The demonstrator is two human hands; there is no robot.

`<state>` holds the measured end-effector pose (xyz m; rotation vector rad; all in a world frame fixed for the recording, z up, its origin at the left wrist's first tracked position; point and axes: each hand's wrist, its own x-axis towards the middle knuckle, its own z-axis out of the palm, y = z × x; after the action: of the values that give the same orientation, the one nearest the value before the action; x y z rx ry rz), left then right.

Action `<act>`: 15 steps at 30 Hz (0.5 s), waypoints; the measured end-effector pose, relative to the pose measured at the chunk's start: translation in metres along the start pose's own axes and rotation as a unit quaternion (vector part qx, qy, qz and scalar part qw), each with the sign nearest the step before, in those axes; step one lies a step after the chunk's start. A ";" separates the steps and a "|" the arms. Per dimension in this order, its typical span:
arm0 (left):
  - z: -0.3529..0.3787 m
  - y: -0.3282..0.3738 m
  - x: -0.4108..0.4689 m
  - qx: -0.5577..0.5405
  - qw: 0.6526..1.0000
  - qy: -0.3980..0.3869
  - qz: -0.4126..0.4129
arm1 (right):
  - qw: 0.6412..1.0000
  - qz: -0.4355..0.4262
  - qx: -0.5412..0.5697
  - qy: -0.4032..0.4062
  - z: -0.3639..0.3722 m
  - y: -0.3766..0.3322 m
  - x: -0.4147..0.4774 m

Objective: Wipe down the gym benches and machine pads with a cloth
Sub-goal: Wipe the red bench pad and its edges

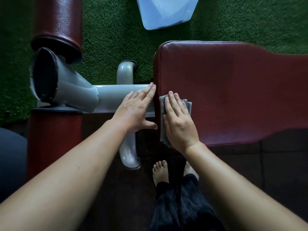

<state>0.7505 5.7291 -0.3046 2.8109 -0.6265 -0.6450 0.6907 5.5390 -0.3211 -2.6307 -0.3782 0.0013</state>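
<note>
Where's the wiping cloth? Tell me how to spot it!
Find the big dark red bench pad on the right. At its left end, the right hand lies flat on a small folded cloth. It is the only grey, fuzzy thing on the smooth red pad.

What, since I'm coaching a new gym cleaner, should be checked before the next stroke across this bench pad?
1. Cloth lies flat on the bench pad: ok, the right hand presses it with straight fingers.
2. Bench is steadied: ok, the left hand rests open against the pad's end edge, over the grey frame tube.
3. Wiping path is free: ok, nothing else lies on the visible pad.
4. Cloth is damp enough: cannot tell.
5. Roller pads already wiped: cannot tell.
</note>
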 end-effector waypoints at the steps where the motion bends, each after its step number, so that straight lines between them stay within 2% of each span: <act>1: 0.000 0.000 0.000 0.001 1.000 0.001 0.000 | 1.000 -0.014 0.005 -0.015 -0.003 0.002 -0.002; 3: -0.001 0.000 0.000 0.003 1.000 0.001 0.001 | 1.000 -0.023 -0.003 -0.021 -0.006 0.013 0.021; 7: -0.002 0.000 -0.001 0.005 1.000 0.004 0.008 | 0.999 0.021 -0.041 -0.020 -0.008 0.031 0.072; 10: -0.003 0.002 -0.003 0.006 1.000 0.002 0.005 | 0.996 0.054 -0.046 -0.046 -0.005 0.014 0.035; 13: -0.004 0.003 -0.004 0.010 1.000 -0.004 0.006 | 0.994 0.031 -0.053 -0.093 -0.010 0.009 -0.006; 15: -0.005 0.003 -0.004 0.009 1.000 -0.005 0.002 | 0.992 0.018 -0.063 -0.107 -0.015 0.023 0.006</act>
<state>0.7480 5.7286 -0.2981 2.8232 -0.6423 -0.6554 0.7035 5.5143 -0.3183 -2.7710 -0.4146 0.2820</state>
